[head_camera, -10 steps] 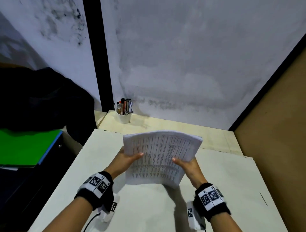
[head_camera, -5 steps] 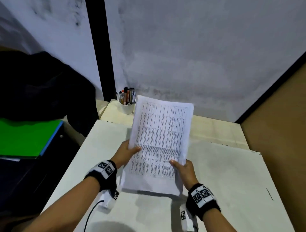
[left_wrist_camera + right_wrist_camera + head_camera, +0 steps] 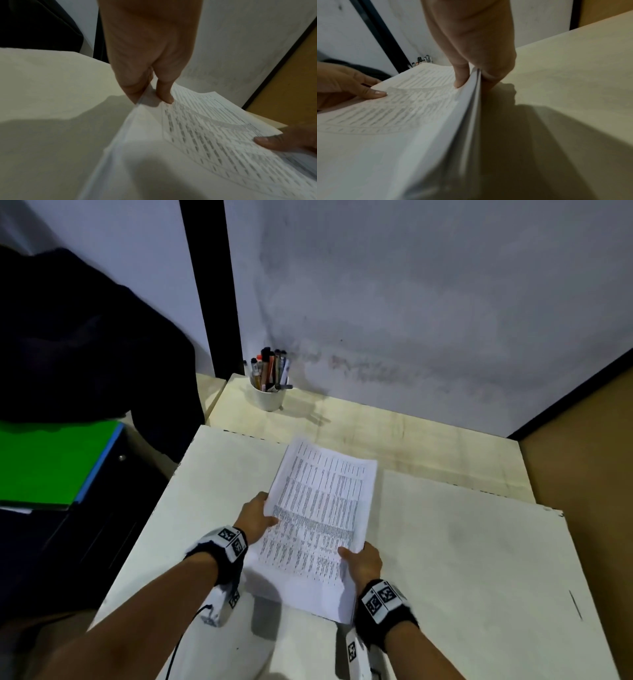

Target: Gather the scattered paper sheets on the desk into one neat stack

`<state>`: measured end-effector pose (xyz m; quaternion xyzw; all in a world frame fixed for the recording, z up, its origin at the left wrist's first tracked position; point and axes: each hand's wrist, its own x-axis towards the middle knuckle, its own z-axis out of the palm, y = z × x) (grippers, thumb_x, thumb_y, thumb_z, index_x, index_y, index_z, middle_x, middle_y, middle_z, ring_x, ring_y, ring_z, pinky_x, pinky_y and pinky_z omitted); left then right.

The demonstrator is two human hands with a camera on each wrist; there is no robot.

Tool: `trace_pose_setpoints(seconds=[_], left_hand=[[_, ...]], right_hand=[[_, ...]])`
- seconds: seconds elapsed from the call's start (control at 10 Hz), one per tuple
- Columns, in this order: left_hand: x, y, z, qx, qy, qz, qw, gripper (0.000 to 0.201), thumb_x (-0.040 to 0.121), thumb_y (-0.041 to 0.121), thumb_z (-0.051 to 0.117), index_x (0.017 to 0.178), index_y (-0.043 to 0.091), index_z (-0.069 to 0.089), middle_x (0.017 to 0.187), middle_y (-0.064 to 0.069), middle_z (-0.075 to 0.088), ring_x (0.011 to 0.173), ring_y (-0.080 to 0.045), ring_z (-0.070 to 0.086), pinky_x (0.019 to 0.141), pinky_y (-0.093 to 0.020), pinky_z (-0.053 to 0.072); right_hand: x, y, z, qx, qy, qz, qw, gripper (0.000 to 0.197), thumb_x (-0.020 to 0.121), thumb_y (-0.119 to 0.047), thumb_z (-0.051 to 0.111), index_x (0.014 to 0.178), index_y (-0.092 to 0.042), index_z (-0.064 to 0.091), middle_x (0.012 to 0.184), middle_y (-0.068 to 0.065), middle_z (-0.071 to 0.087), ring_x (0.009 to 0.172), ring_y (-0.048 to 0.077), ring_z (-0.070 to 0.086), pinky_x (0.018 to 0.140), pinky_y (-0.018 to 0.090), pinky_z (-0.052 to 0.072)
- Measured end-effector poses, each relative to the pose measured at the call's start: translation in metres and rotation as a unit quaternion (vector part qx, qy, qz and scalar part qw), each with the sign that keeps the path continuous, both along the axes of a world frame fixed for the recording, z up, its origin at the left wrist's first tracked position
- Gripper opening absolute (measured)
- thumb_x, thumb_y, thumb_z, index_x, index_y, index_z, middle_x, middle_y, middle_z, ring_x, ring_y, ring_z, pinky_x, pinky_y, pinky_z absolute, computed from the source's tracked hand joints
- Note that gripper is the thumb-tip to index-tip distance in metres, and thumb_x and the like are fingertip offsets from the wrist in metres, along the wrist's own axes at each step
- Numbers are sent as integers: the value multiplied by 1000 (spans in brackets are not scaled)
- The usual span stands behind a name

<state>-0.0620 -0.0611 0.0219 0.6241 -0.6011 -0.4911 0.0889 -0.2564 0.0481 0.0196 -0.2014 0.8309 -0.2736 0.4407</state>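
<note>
Spreading wide under both arms, the desk (image 3: pixel 462 559) shows no loose sheets lying on it, so the gathering looks done as far as the head view reaches. One stack (image 3: pixel 318 525) of printed sheets is held tilted above the desk's middle, its near end low and its far end raised toward the cup (image 3: pixel 269 398) of pens by the wall. The left hand (image 3: pixel 255 518) pinches the stack's left edge, thumb on top and fingers beneath; the right hand (image 3: pixel 363 561) pinches the right edge the same way. The right wrist view shows the sheet edges fanned slightly apart, so squaring them and laying the stack flat likely remain.
</note>
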Motion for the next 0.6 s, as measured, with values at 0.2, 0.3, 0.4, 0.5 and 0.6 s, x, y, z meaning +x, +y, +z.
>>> trace_pose_setpoints(seconds=[0.2, 0.3, 0.4, 0.5, 0.6], left_hand=[[2, 8, -11, 3, -28, 33, 999, 50, 80, 5, 64, 123, -5, 41, 120, -25, 57, 105, -37, 57, 86, -38, 47], [-1, 9, -13, -12, -42, 45, 998, 51, 80, 4, 64, 125, -5, 41, 124, -23, 54, 109, -37, 55, 93, -40, 46], [-5, 12, -7, -22, -131, -13, 991, 53, 83, 14, 62, 126, -5, 38, 132, -25, 40, 118, -39, 44, 101, -41, 39], [-9, 2, 9, -41, -175, -29, 983, 63, 85, 25, 60, 132, -2, 30, 140, -24, 29, 126, -41, 33, 105, -45, 33], [-13, -20, 43, -89, -123, -50, 987, 66, 87, 29, 55, 140, 4, 23, 147, -21, 21, 134, -40, 23, 107, -47, 28]], right_hand=[[1, -7, -4, -4, 79, 55, 995, 53, 89, -2, 50, 139, 3, 30, 129, 23, 49, 118, 31, 48, 98, 32, 37], [2, -11, -6, 18, 112, 90, 989, 47, 90, -2, 48, 134, 5, 34, 133, 25, 43, 122, 34, 44, 98, 33, 36], [7, -10, -2, 65, 145, 135, 978, 37, 90, -10, 50, 123, 4, 44, 132, 23, 38, 121, 35, 41, 98, 36, 39], [3, -16, 11, 88, 157, 162, 970, 41, 88, -19, 54, 123, 0, 44, 134, 20, 35, 123, 35, 36, 98, 39, 39], [-20, -23, 47, 1, 140, 170, 975, 61, 87, -31, 58, 137, -5, 35, 144, 20, 32, 132, 37, 32, 107, 43, 32]])
